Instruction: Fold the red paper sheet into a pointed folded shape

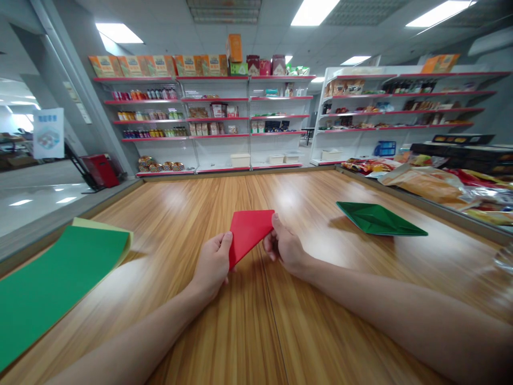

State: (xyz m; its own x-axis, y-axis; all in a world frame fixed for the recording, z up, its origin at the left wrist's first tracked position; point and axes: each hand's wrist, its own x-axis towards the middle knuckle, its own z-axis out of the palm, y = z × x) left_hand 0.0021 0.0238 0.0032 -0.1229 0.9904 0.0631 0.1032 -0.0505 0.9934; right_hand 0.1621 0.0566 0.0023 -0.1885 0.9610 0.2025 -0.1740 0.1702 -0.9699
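Observation:
Between my two hands is a piece of folded red paper (249, 231), held up over the wooden table (240, 321). My left hand (214, 261) pinches its lower left edge, the thumb lying on the front face. At the right corner, my right hand (286, 243) grips it between thumb and curled fingers. The fingers behind the paper are partly hidden. A folded green paper shape (380, 219), pointed at both ends, lies on the table to the right. Off to the left are flat sheets of paper (60, 283), green on top with a pale yellow one beneath.
Packaged snacks (428, 184) and dark boxes (465, 155) fill the area past the table's right edge. Behind the table stand white shelves (216, 147) with bottles and boxes. A red case (102, 170) is on the floor at left. Something clear and shiny (504, 259) sits at the far right.

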